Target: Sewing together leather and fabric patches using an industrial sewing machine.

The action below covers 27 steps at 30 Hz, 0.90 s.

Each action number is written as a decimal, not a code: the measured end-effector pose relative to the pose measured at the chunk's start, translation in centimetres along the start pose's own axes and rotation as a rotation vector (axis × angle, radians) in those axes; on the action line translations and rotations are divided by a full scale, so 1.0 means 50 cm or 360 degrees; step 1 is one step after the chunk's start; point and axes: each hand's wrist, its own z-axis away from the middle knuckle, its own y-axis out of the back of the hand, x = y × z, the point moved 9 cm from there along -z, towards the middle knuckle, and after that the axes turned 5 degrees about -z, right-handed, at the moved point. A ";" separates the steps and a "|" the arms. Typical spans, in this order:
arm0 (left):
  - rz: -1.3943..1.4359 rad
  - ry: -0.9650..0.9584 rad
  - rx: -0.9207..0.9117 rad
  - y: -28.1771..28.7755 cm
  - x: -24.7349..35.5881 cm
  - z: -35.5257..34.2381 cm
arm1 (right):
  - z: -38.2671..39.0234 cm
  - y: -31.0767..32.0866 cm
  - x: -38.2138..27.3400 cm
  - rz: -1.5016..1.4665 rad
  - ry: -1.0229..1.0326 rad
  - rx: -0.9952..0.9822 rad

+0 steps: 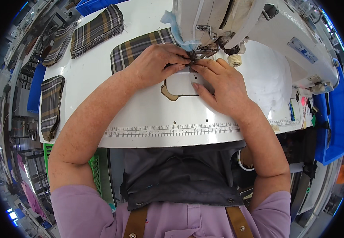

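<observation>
- When viewed from above, lying left of the sewing machine point(203, 20) and partly under the left hand point(156, 65): one plaid fabric piece point(138, 49), flat on the white worktop point(132, 109).
- Relative to the right hand point(224, 85): fabric to the left, mostly beyond the left hand; end toward the presser foot point(194, 56) hidden.
- Left hand: fingers bent, thumb near the fingertips, right by the presser foot; can't tell if pinching cloth.
- Right hand: fingers stretched toward the same spot, thumb apart over the metal plate point(180, 85); can't tell if gripping anything.
- Hands: two, fingertips nearly meeting.
- Plaid piles: three, all left of the hands. One larger stack point(96, 31) at the back, one narrower stack point(59, 45) beside it, one folded bundle point(53, 107) by the left edge.
- Light-blue cloth point(176, 29): one, hanging at the machine.
- Cream knob point(234, 60): one, behind the right hand.
- Ruler strip point(168, 131): one, along the front edge.
- Blue bin point(336, 119): one at far right.
- Green basket point(94, 170): one, below the worktop, left.
</observation>
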 end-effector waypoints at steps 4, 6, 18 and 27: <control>-0.0146 0.0032 -0.0074 -0.002 0.020 -0.001 | 0.005 0.000 0.004 0.0057 -0.0015 0.0001; -0.0243 0.0044 -0.0107 -0.006 0.033 0.003 | 0.003 0.001 0.008 0.0004 -0.0020 0.0025; -0.0345 0.0266 -0.0067 -0.050 0.075 0.057 | 0.011 0.010 0.002 -0.0061 0.0058 0.0096; -0.0551 0.0259 -0.0138 -0.050 0.082 0.067 | 0.010 0.002 -0.004 -0.0023 0.0048 0.0026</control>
